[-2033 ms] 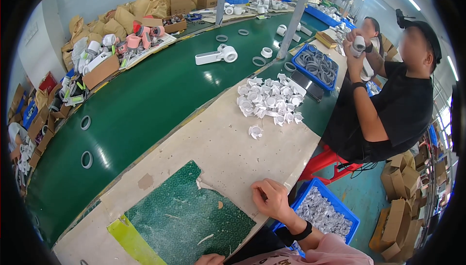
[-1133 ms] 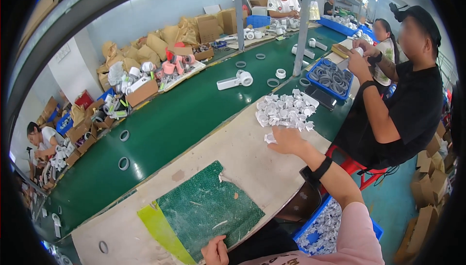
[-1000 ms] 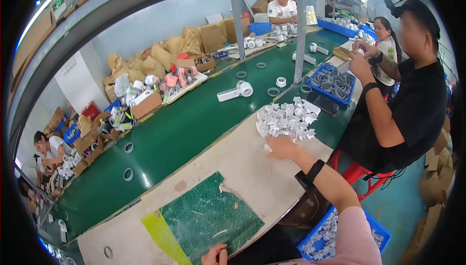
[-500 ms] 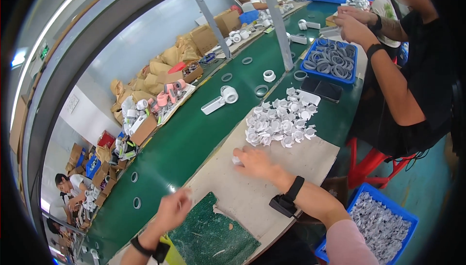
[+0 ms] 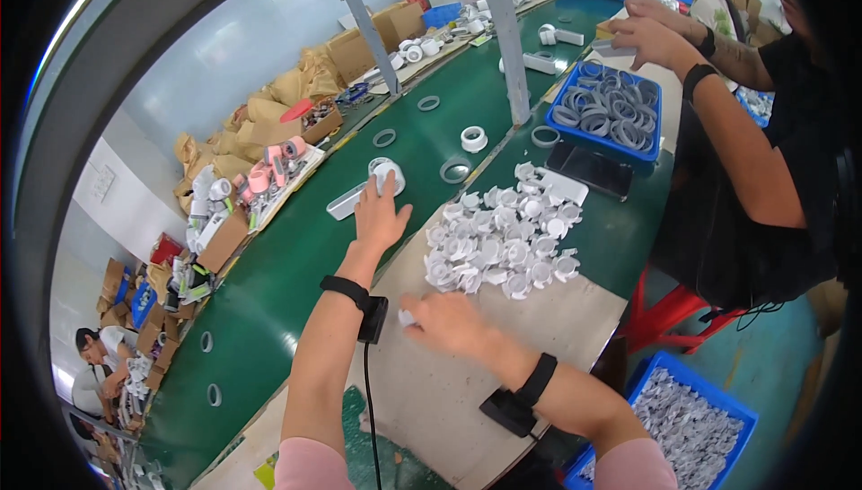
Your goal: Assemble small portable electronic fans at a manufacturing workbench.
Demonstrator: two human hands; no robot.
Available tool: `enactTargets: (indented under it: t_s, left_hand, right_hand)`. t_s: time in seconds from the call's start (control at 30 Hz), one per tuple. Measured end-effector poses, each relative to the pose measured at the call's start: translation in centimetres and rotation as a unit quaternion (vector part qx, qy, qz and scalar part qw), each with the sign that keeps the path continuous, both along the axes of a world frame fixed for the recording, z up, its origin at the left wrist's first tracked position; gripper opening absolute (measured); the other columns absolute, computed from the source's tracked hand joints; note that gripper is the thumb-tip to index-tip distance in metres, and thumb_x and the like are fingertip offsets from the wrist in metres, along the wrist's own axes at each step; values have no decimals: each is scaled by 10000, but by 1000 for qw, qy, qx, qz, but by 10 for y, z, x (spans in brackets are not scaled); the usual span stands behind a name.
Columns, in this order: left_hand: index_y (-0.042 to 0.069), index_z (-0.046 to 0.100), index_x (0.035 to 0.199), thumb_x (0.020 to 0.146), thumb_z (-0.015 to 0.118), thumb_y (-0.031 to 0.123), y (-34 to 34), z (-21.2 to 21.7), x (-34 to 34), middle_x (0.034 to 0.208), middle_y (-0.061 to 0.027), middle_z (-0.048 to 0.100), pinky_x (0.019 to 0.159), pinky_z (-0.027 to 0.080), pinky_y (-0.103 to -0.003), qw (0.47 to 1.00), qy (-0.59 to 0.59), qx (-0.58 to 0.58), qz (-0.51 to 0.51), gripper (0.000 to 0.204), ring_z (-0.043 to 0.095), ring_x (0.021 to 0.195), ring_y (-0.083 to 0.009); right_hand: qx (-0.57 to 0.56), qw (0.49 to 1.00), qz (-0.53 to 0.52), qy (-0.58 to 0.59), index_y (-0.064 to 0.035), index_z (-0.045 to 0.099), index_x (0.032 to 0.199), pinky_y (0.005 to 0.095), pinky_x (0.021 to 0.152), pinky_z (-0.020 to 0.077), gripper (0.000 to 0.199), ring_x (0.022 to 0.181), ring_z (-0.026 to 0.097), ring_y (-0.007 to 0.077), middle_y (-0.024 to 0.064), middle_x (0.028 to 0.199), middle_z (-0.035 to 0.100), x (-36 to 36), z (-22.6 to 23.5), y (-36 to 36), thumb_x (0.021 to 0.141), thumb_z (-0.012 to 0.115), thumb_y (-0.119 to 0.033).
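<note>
My left hand [image 5: 379,216] reaches over the green belt with its fingers apart. Its fingertips are at the round head of a white plastic device with a flat handle [image 5: 344,203]; whether they touch it I cannot tell. Low over the cardboard sheet [image 5: 422,400], my right hand [image 5: 447,324] is closed in a pinch on a small white plastic piece [image 5: 407,318], mostly hidden by the fingers. Just beyond that hand lies a heap of white plastic parts with prongs [image 5: 503,239]. A white ring-shaped part [image 5: 473,138] and a grey ring [image 5: 455,170] rest on the belt near the heap.
A dark phone [image 5: 588,170] lies beside a blue tray [image 5: 658,118] of grey rings. Below right, a blue bin [image 5: 742,418] holds many small pale pieces. A metal post [image 5: 505,50] rises from the belt. At the right, a co-worker's hands [image 5: 660,37] are raised.
My left hand has moved up and forward from the green mat to the white device on the belt. The right hand keeps its pinch. The whole view has shifted slightly.
</note>
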State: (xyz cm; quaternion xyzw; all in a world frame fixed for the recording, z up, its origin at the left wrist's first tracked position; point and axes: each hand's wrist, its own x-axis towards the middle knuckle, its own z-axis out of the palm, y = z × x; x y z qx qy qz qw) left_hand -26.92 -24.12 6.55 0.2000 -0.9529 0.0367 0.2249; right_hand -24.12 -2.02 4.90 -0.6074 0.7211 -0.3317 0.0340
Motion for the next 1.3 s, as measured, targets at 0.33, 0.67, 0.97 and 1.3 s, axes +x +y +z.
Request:
enactTargets:
  t_s: [0.33,0.67,0.97,1.3]
  left_hand:
    - [126,424,1329,766,699,319,-25,7,-18,1309,-217,398,939,395,-488,983,-12,169,72,656,448,1157,-391]
    - [30,653,885,866,530,438,-51,-7,28,930,-215,627,775,453,-477,998,-6,50,23,427,593,897,-382]
    - [-14,579,595,739,571,251,-39,27,211,667,-204,586,657,457,-474,993,-99,31,-51,301,579,685,-381]
    - [23,424,1245,786,638,296,-5,-3,290,1095,-182,487,727,430,-489,988,61,28,138,576,540,947,-348]
  right_hand:
    - [25,999,-21,-9,-40,509,980,467,553,494,336,643,636,345,148,676,627,7,2,-1,756,653,-245]
    - [-22,998,27,-53,-23,502,957,487,572,476,318,658,623,375,174,673,613,8,-1,-4,745,648,-211]
    - [-15,999,-21,-38,-34,522,928,508,612,468,279,689,618,395,193,655,602,3,3,7,755,634,-223]
    - [-30,998,-34,-45,-118,553,934,450,610,490,277,672,639,336,106,678,647,4,-13,-6,744,652,-293]
